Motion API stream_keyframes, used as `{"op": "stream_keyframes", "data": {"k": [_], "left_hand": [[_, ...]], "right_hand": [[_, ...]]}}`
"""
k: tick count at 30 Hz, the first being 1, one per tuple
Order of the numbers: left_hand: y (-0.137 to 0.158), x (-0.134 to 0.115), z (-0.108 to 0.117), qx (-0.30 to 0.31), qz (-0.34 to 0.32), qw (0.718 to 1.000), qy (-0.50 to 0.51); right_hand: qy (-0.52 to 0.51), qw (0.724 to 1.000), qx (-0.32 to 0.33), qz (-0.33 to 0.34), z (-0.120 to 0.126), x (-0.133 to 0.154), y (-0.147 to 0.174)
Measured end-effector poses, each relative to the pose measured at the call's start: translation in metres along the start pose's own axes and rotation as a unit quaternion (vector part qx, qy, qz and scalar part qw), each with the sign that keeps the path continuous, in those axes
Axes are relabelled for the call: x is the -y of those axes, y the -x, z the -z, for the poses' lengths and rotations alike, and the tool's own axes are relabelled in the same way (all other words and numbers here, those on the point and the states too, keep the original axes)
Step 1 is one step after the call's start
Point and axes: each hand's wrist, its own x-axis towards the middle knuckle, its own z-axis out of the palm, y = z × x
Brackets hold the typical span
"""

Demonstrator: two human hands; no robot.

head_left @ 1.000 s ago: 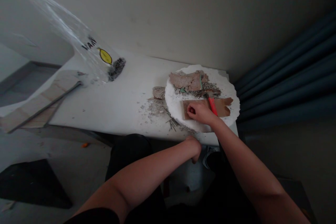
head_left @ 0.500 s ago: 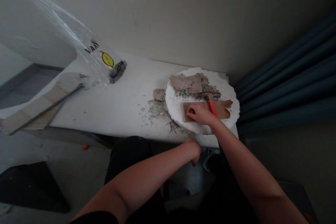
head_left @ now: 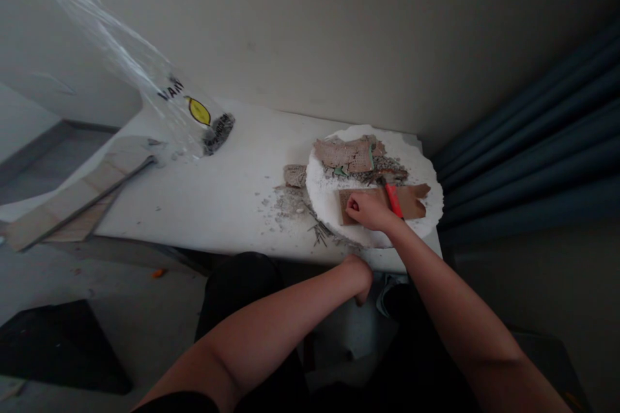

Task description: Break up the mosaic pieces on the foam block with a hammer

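Left hand [head_left: 361, 279] (one of two) bent at the table's [head_left: 194, 213] front edge; fingers hidden, grip indeterminable. Right hand [head_left: 371, 210] closed, fingers curled upon one cardboard strip [head_left: 413, 202]; whether anything is pinched is unclear. One red-handled tool [head_left: 394, 201] crosses the strip, on one white disc [head_left: 318, 197] at the table's right end. Work appears partway: loose grit [head_left: 288, 202] lies past the disc's left rim; one cracked brown sheet [head_left: 341, 152] already rests toward the back edge. One plastic bag [head_left: 169, 97] stands near the back-left corner.
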Motion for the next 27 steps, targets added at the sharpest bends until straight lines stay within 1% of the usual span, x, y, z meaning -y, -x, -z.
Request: {"op": "stream_keyframes", "data": {"k": [2, 3, 4, 6, 8, 11, 14, 18, 20, 24, 26, 27], "left_hand": [[0.008, -0.002, 0.007, 0.067, -0.013, 0.996, -0.056], [0.011, -0.003, 0.01, 0.087, -0.014, 0.994, -0.071], [0.013, -0.004, 0.012, 0.092, -0.014, 0.993, -0.073], [0.015, -0.005, 0.014, 0.088, -0.016, 0.994, -0.066], [0.015, -0.005, 0.014, 0.071, -0.01, 0.996, -0.042], [0.015, -0.004, 0.012, 0.053, 0.008, 0.998, -0.013], [0.015, -0.004, 0.012, 0.069, -0.001, 0.997, -0.045], [0.015, -0.005, 0.012, 0.07, -0.024, 0.994, -0.081], [0.014, -0.006, 0.011, 0.066, -0.022, 0.995, -0.071], [0.012, -0.006, 0.009, 0.059, 0.008, 0.998, -0.028], [0.01, -0.004, 0.008, 0.059, 0.009, 0.998, -0.023], [0.009, -0.003, 0.008, 0.043, 0.009, 0.999, -0.012]], "right_hand": [[0.002, 1.0, -0.003, -0.002, 0.0, 0.001, 0.0], [0.003, 1.0, -0.005, -0.003, 0.0, 0.002, 0.0], [0.004, 1.0, -0.005, -0.002, 0.0, 0.004, 0.0], [0.004, 1.0, -0.006, 0.002, 0.003, 0.006, 0.002], [0.016, 1.0, -0.011, 0.022, 0.008, 0.007, 0.005], [0.06, 0.994, -0.019, 0.089, 0.014, 0.007, 0.01], [0.095, 0.986, -0.016, 0.133, 0.015, 0.008, 0.014], [0.123, 0.982, -0.032, 0.141, 0.016, 0.012, 0.018], [0.094, 0.983, -0.053, 0.15, 0.021, 0.014, 0.02], [-0.029, 0.981, -0.109, 0.158, 0.035, 0.018, 0.027], [-0.074, 0.977, -0.105, 0.172, 0.033, 0.023, 0.031], [-0.085, 0.975, -0.089, 0.185, 0.029, 0.027, 0.034]]}}
